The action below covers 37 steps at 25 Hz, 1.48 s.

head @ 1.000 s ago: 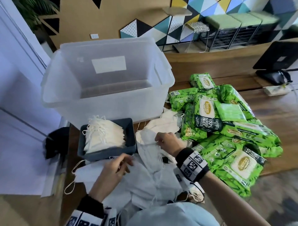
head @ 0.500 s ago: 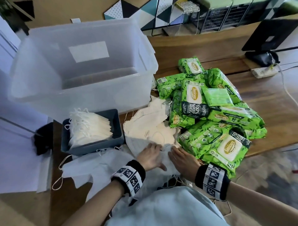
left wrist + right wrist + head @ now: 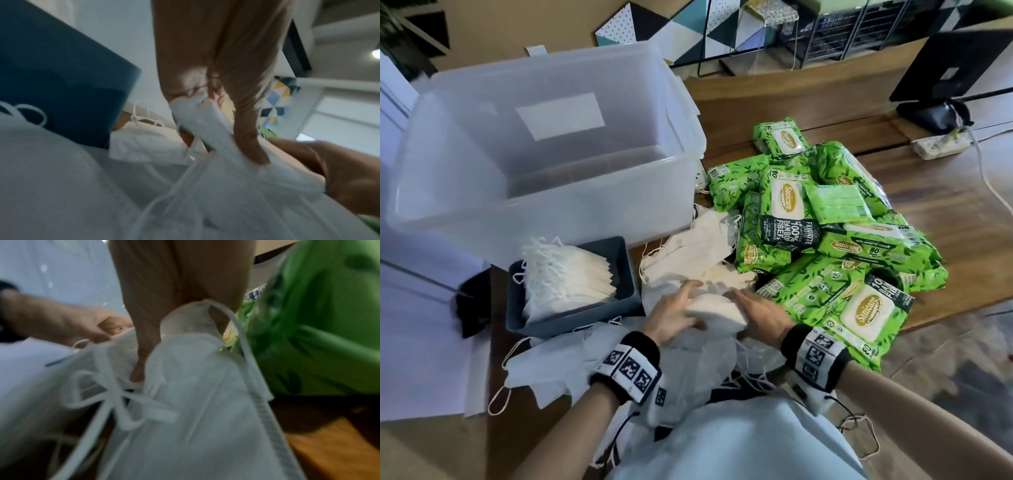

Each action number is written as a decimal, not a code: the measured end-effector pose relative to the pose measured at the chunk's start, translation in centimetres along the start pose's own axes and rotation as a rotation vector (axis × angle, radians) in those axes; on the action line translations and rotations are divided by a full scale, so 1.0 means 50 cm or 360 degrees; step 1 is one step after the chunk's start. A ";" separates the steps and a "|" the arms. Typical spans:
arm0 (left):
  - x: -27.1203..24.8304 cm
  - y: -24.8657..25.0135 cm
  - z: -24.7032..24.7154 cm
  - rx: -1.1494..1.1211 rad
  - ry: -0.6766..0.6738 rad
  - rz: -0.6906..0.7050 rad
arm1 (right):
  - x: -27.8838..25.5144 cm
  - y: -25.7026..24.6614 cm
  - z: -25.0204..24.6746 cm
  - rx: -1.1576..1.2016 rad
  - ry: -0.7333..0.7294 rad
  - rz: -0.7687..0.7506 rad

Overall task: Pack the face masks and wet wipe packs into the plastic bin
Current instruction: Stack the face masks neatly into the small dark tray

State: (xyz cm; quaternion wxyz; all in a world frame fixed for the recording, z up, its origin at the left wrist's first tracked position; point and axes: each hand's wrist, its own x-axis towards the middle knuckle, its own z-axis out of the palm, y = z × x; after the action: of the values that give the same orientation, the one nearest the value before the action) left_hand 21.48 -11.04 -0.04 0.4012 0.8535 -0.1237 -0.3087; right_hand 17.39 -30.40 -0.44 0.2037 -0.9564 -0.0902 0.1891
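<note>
Both hands have closed in, left hand (image 3: 677, 315) and right hand (image 3: 758, 313) pinching a mask bundle (image 3: 717, 308); next, lift toward the bin (image 3: 681, 161) at eleven o'clock.

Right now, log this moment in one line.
left hand: grips face masks | right hand: grips same | plastic bin: empty

The green wet wipe packs (image 3: 822, 236) beside the plastic bin (image 3: 544, 154) carry the brand "Sanicare"; one also reads "100% BAMBOO FIBERS", and several show the number "80".
</note>
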 end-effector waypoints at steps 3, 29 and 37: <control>-0.028 0.017 -0.049 -0.0329 0.0118 0.0051 | 0.024 -0.002 -0.065 0.0602 0.0078 0.0066; -0.092 -0.005 -0.064 -0.1404 0.0616 0.0134 | 0.062 -0.096 -0.057 0.2428 0.0277 0.0155; -0.110 -0.010 -0.066 -0.1255 0.0670 0.0169 | 0.087 -0.111 -0.058 0.2011 0.0447 0.0216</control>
State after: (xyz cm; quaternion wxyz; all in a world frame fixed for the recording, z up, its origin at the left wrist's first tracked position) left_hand 19.23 -6.19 3.55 0.7275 0.6721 0.0440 -0.1308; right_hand 21.96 -25.36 2.96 0.7243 -0.6716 0.1265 0.0914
